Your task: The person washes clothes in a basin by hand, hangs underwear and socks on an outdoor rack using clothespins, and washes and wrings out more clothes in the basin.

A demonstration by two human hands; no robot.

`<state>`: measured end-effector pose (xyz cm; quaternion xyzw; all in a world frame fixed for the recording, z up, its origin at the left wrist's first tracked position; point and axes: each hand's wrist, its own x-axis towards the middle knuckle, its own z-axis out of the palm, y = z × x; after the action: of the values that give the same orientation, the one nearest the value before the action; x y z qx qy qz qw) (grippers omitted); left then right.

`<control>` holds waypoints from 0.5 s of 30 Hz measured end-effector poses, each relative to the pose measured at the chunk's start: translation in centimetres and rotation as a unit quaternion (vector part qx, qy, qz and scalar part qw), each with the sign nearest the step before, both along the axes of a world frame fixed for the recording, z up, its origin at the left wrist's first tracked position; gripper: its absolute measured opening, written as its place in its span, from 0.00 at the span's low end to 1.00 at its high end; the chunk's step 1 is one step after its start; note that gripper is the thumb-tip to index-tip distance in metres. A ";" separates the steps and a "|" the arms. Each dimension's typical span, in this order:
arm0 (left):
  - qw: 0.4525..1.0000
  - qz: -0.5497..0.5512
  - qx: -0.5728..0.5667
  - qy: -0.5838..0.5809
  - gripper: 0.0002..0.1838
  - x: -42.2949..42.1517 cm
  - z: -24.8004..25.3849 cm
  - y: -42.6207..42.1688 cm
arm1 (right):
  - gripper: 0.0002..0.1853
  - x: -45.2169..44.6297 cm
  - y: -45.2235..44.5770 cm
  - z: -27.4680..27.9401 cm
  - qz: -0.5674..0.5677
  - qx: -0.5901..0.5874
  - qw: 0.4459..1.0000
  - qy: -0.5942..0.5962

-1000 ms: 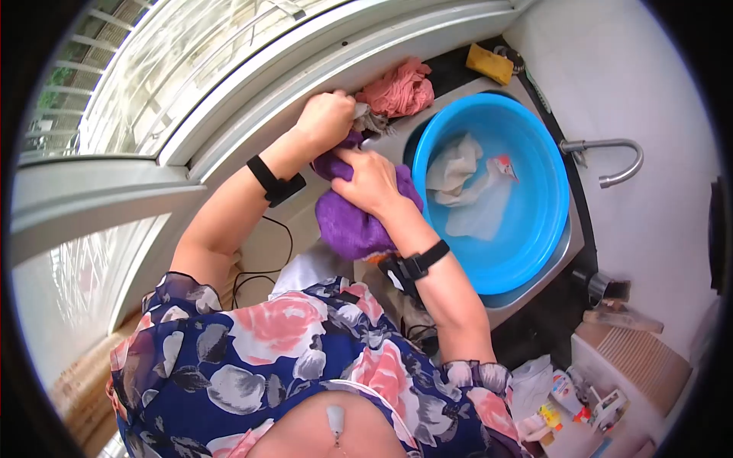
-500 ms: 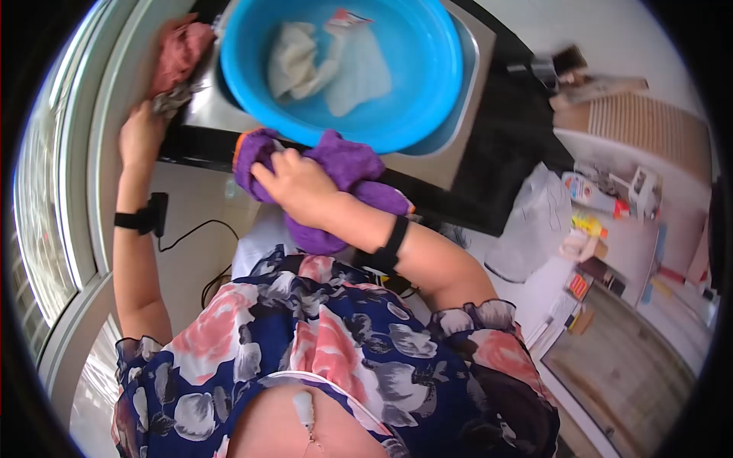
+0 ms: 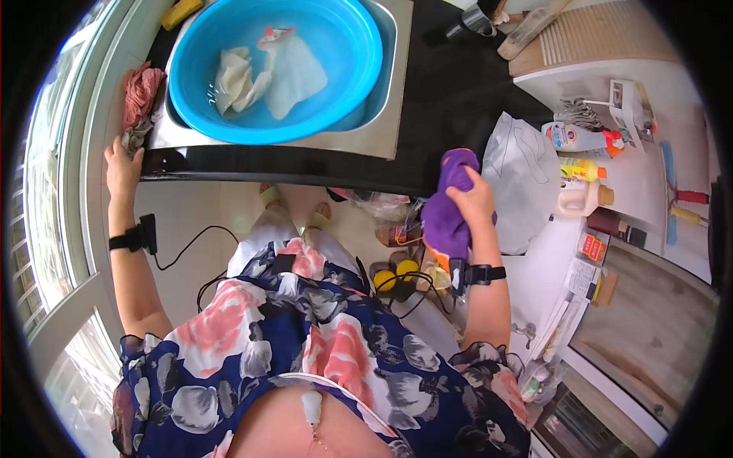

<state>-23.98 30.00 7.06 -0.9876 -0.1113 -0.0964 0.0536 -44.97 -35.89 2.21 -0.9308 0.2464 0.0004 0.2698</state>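
My right hand [image 3: 475, 200] is closed around a purple towel [image 3: 446, 217] with orange edging. The towel hangs bunched over the front edge of the black counter at the right. My left hand [image 3: 122, 169] rests at the counter's left end, thumb and fingers apart, its fingertips against a crumpled grey rag [image 3: 136, 137]. Just beyond that rag lies a pink cloth [image 3: 142, 93]. A blue basin [image 3: 183, 99] of water sits in the steel sink [image 3: 388, 114], with a cream cloth [image 3: 238, 82] and a whitish, thin sheet-like piece [image 3: 296, 80] in it.
The black counter [image 3: 450, 99] runs right to a whitish plastic bag [image 3: 521, 183]. Several bottles, including a yellow one [image 3: 582, 169], stand beyond it. A yellow object [image 3: 180, 12] lies behind the basin. A window [image 3: 46, 191] is on the left; a black cable [image 3: 198, 237] hangs below.
My right hand has carried the purple towel rightward along the counter front, away from the basin. The view has shifted right. My left hand stays by the grey rag.
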 end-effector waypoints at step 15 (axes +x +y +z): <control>0.840 -0.199 -0.481 0.153 0.15 4.7 14.0 -2.4 | 0.38 8.6 12.5 5.1 0.086 -0.174 0.978 0.079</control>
<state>-19.32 27.62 21.04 -0.8925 0.0646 0.1131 -0.4318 -36.38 -23.39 7.36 -0.9783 0.1821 0.0547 0.0825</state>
